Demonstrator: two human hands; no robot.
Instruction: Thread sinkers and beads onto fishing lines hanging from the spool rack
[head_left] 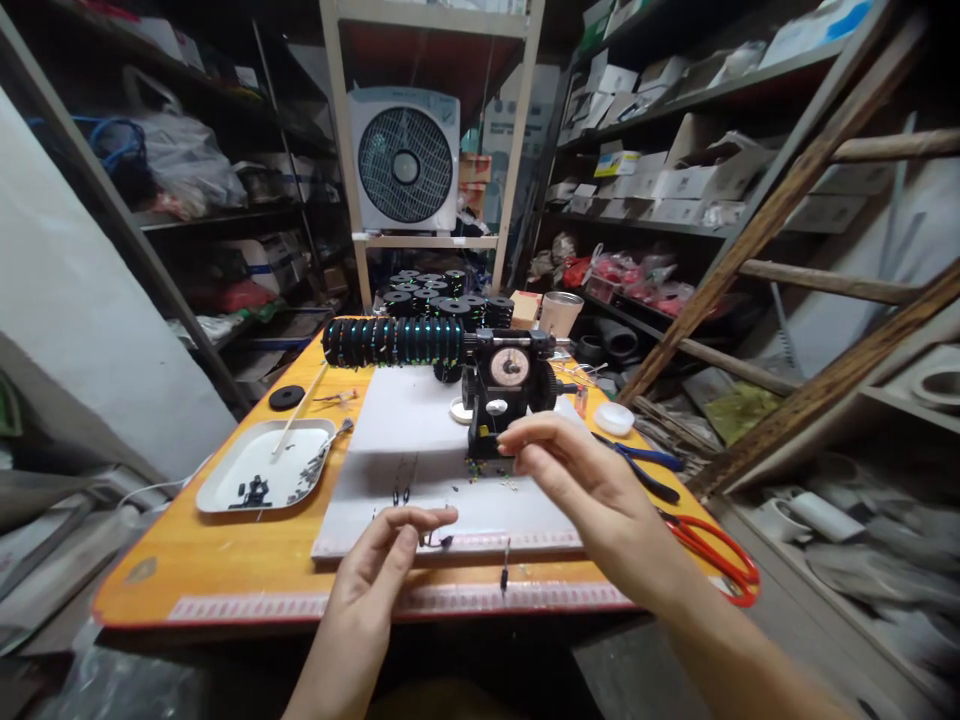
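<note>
My left hand (382, 560) hovers over the near edge of a white foam board (420, 470) on the orange table (225, 570), thumb and forefinger pinched on a tiny dark fishing rig piece (442, 540). My right hand (577, 470) is raised just in front of a black winding machine (510, 385) with a round dial; its fingertips pinch together at the machine's base, on something too small to make out. A row of black spools (394, 340) sits on the machine's shaft, stretching left.
A white tray (225, 480) with small dark parts and a thin stick lies left. More black spools (442, 295) stack behind. Blue-handled pliers (645, 470) and red scissors (720, 560) lie right. A wooden ladder (787, 290) leans at right; shelves surround.
</note>
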